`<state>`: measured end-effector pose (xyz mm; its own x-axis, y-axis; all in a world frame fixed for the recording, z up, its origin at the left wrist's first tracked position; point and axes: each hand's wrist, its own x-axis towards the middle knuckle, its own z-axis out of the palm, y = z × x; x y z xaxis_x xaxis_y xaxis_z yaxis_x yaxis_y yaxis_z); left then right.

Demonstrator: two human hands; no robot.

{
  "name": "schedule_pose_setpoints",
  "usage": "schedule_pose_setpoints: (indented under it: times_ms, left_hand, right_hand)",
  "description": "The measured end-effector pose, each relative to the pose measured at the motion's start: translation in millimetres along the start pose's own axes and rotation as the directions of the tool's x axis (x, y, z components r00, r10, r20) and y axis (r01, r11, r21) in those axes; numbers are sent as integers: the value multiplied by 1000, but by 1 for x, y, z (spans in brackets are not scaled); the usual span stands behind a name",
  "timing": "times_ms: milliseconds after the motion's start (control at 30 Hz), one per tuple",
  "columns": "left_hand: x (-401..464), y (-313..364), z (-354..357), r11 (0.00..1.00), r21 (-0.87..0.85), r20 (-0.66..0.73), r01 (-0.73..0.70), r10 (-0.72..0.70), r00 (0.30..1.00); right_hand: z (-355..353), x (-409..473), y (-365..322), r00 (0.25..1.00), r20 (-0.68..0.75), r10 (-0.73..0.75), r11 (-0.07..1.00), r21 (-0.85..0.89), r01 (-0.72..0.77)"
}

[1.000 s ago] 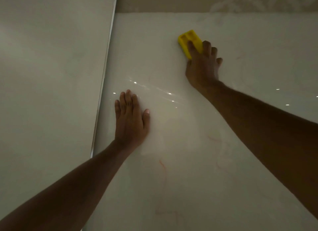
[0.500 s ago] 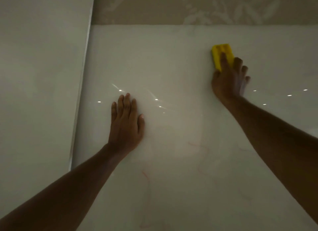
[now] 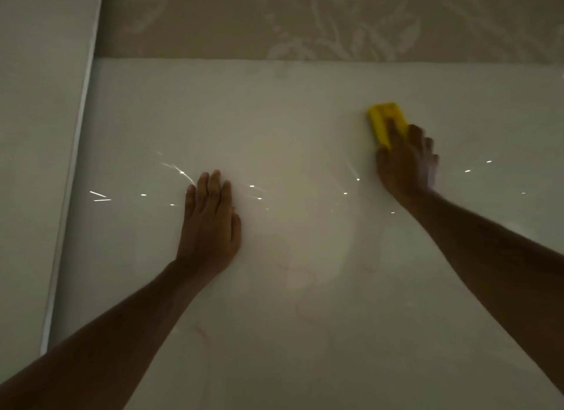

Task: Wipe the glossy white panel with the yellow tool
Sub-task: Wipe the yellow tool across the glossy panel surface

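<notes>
The glossy white panel (image 3: 305,119) fills most of the head view, with small light glints and faint reddish veins on it. My right hand (image 3: 406,162) presses the yellow tool (image 3: 385,121), a small block, flat against the panel at the upper right; its lower end is hidden under my fingers. The hand looks blurred from motion. My left hand (image 3: 210,223) lies flat on the panel at centre left, fingers together and pointing up, holding nothing.
A metal trim strip (image 3: 71,177) runs along the panel's left edge, with another pale panel (image 3: 33,134) beyond it. Above the panel's top edge is beige wallpaper (image 3: 305,21) with a pale leaf pattern.
My right hand has slid the yellow tool to the right and slightly down across the panel. The view has shifted, showing more wallpaper. My left hand stays flat in place.
</notes>
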<state>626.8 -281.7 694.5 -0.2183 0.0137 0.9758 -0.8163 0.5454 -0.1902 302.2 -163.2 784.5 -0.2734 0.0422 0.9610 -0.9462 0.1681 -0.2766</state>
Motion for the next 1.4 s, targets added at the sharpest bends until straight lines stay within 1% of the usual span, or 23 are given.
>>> schedule_pose_setpoints:
  times_ms: [67,100,167,200,267,333,367,433,533,600,667,733,800,833,900,967,1000,1033,1100,1133,1233,1300,1400]
  left_hand:
    - [3,6,1,1000,1,12,-2,2,1000]
    - [6,10,1,1000,2,14,-4,4,1000]
    - [12,20,2,1000,-5,14,-2,2,1000]
    - [16,25,2,1000,-10,12,1,-1,1000]
    - [22,35,4,1000,-14,6,1,-1,1000]
    - [26,44,8,1000,-7,6,-7,7,1000]
    - [28,48,10,1000,-1,6,-12,12,1000]
    - [30,53,13,1000,15,13,-16,16,1000]
    - [33,58,16,999,44,40,-17,15,999]
    - [33,62,16,999,50,51,-19,16,999]
    - [34,68,17,998,56,53,-27,24,998]
    - [36,76,19,998,57,48,-22,19,999]
    - [41,89,23,998,56,44,-16,13,999]
    - [43,96,25,998,58,45,-15,12,999]
    - [49,111,29,998,64,47,-18,15,999]
    - [54,124,34,998,67,45,-18,15,999]
    - [56,128,35,998,67,47,-10,7,999]
    - [58,132,37,998,67,51,1,-4,999]
    - [59,133,38,997,75,53,20,-24,998]
    - [59,133,38,997,79,57,20,-24,998]
    - [58,129,36,996,86,65,7,-13,998]
    - [58,127,33,996,86,61,2,-8,998]
    - [57,129,31,998,68,54,16,-20,998]
  right_hand:
    - [-2,1,-1,976,-11,216,975,51,-215]
    - [0,-3,-7,982,-2,187,982,34,-187]
    - [3,-26,-23,991,59,-123,992,-23,125]
    - [4,-39,-29,933,105,-343,937,-34,348]
    - [4,-61,-28,707,189,-681,721,3,693]
    - [1,-58,-10,590,210,-780,608,26,794]
    - [0,-48,2,617,208,-759,631,-2,776]
    - [2,-22,38,784,159,-599,780,-102,617]
    - [-6,13,112,991,29,-130,988,-75,132]
    - [-15,22,156,981,-13,196,981,14,-195]
    - [-18,19,175,942,-2,337,942,5,-337]
    - [-17,4,166,977,0,212,977,-20,-212]
    - [-17,-23,149,993,77,-88,995,-46,92]
    - [-18,-39,140,952,119,-284,957,-36,289]
    - [-19,-70,133,769,152,-621,781,40,623]
    - [-20,-71,142,615,191,-765,632,41,774]
    - [-19,-57,151,623,192,-758,637,14,771]
    - [-17,-38,163,707,173,-686,714,-28,699]
    - [-18,0,192,925,101,-366,924,-80,374]
    - [-20,16,209,986,56,-155,984,-76,159]
    - [-27,39,231,945,-15,328,944,33,-327]
    - [-25,35,213,951,-17,309,951,30,-308]
    - [-15,-7,163,985,67,-158,987,7,158]
